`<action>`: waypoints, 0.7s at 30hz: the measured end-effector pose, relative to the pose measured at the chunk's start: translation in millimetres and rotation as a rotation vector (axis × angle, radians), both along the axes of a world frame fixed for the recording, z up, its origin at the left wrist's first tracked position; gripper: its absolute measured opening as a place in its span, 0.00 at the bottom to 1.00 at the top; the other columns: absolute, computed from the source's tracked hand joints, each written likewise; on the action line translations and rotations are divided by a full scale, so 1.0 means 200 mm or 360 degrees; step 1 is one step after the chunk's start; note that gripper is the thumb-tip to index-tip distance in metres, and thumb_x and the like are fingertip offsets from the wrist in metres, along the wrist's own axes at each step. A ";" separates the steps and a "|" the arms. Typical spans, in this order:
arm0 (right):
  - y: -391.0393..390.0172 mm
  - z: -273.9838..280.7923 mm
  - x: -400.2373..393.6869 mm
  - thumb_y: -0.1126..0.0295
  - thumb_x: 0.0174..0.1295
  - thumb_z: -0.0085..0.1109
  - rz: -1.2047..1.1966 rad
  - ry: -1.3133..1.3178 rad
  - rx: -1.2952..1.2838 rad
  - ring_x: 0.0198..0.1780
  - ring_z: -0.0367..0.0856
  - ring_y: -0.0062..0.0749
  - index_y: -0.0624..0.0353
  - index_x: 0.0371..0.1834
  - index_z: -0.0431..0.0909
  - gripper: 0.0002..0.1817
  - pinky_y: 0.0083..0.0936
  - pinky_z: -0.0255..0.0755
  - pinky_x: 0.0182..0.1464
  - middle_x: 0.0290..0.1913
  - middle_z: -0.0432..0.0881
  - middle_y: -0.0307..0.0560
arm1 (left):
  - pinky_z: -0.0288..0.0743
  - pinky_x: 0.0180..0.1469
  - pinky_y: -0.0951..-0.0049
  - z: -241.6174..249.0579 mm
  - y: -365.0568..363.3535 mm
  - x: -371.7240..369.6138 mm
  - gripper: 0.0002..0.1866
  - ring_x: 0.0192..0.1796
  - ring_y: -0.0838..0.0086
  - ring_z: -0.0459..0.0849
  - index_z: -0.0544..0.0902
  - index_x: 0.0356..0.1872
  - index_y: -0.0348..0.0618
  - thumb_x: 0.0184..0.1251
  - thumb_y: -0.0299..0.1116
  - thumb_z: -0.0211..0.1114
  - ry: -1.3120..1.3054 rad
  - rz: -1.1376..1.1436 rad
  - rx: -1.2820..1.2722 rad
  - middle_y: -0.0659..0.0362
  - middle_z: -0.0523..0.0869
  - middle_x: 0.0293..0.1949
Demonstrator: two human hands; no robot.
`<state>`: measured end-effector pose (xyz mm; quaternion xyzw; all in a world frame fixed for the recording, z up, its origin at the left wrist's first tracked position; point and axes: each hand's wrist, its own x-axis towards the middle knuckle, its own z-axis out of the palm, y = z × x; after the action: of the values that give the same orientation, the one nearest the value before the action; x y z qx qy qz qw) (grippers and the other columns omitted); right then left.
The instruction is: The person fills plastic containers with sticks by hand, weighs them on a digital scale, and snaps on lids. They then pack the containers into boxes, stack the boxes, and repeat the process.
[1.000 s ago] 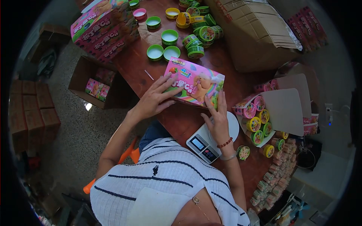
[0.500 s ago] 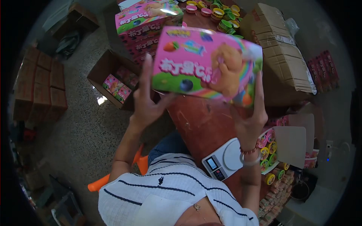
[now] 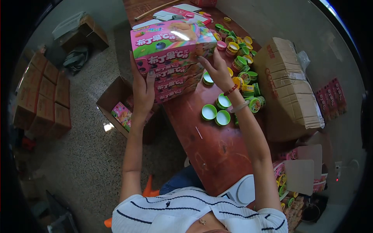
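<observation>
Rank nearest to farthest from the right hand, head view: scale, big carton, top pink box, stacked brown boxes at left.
1. Top pink box: touching the right hand, on its left.
2. Big carton: right of the hand.
3. Scale: low in view.
4. Stacked brown boxes: far left.

The left hand (image 3: pixel 143 93) and pink boxes (image 3: pixel 175 72) partly hide the open carton (image 3: pixel 114 93).

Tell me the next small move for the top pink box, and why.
Probably settle the top box squarely on the stack of similar boxes: they sit beneath it, and the left hand and right hand are at its opposite ends.
</observation>
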<state>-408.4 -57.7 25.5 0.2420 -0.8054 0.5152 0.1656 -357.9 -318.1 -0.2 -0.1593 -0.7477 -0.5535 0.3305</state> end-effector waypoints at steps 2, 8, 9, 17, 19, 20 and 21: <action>-0.02 -0.08 -0.06 0.63 0.75 0.65 -0.0017 0.0195 -0.0093 0.53 0.89 0.39 0.59 0.77 0.63 0.33 0.34 0.80 0.55 0.55 0.88 0.53 | 0.69 0.72 0.60 -0.03 0.02 -0.01 0.36 0.71 0.60 0.79 0.49 0.86 0.45 0.86 0.37 0.54 -0.0024 -0.0053 0.0140 0.42 0.75 0.73; -0.03 -0.04 -0.04 0.65 0.76 0.61 -0.0147 0.0128 0.0023 0.40 0.89 0.51 0.58 0.71 0.69 0.24 0.39 0.79 0.45 0.43 0.90 0.56 | 0.60 0.78 0.64 -0.14 -0.01 -0.08 0.37 0.77 0.58 0.71 0.46 0.85 0.38 0.86 0.38 0.54 -0.0153 0.0098 0.0011 0.40 0.69 0.77; -0.02 -0.04 -0.03 0.63 0.75 0.64 -0.0089 0.0004 -0.0022 0.44 0.88 0.57 0.61 0.70 0.69 0.26 0.42 0.80 0.47 0.46 0.88 0.61 | 0.58 0.79 0.63 -0.13 -0.02 -0.06 0.37 0.78 0.57 0.70 0.47 0.85 0.36 0.86 0.38 0.54 -0.0098 0.0188 -0.0072 0.39 0.68 0.78; 0.65 0.07 1.50 0.74 0.71 0.64 -0.1211 0.0146 0.0355 0.60 0.87 0.44 0.63 0.61 0.84 0.17 0.35 0.79 0.65 0.55 0.89 0.55 | 0.70 0.74 0.60 -0.12 0.65 0.65 0.23 0.70 0.58 0.79 0.72 0.73 0.31 0.82 0.28 0.53 -0.0408 -0.0943 0.0026 0.46 0.81 0.66; 0.86 0.05 1.99 0.76 0.73 0.62 -0.2042 -0.0098 0.0182 0.56 0.89 0.31 0.66 0.60 0.84 0.15 0.28 0.80 0.61 0.54 0.90 0.50 | 0.72 0.72 0.62 -0.16 0.90 0.73 0.22 0.69 0.61 0.81 0.74 0.72 0.32 0.82 0.27 0.54 -0.0527 -0.1524 -0.0374 0.46 0.82 0.65; 0.98 0.00 2.23 0.74 0.74 0.62 -0.2445 -0.0026 0.0315 0.58 0.88 0.33 0.67 0.61 0.83 0.15 0.31 0.80 0.62 0.56 0.89 0.51 | 0.71 0.73 0.63 -0.19 1.03 0.77 0.22 0.69 0.61 0.80 0.73 0.72 0.31 0.82 0.28 0.54 -0.0585 -0.1730 -0.0395 0.46 0.81 0.66; 1.10 -0.10 2.48 0.74 0.73 0.62 -0.2703 0.0043 0.0366 0.57 0.88 0.38 0.67 0.63 0.81 0.18 0.32 0.80 0.61 0.58 0.87 0.55 | 0.70 0.73 0.64 -0.23 1.18 0.82 0.23 0.70 0.61 0.79 0.72 0.73 0.31 0.83 0.29 0.54 -0.0654 -0.1925 -0.0416 0.45 0.81 0.66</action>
<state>87.2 162.7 5.7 -0.4218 -0.7588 0.1285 0.4794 -194.4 -82.9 -47.0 -0.4819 -0.6351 -0.5656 -0.2111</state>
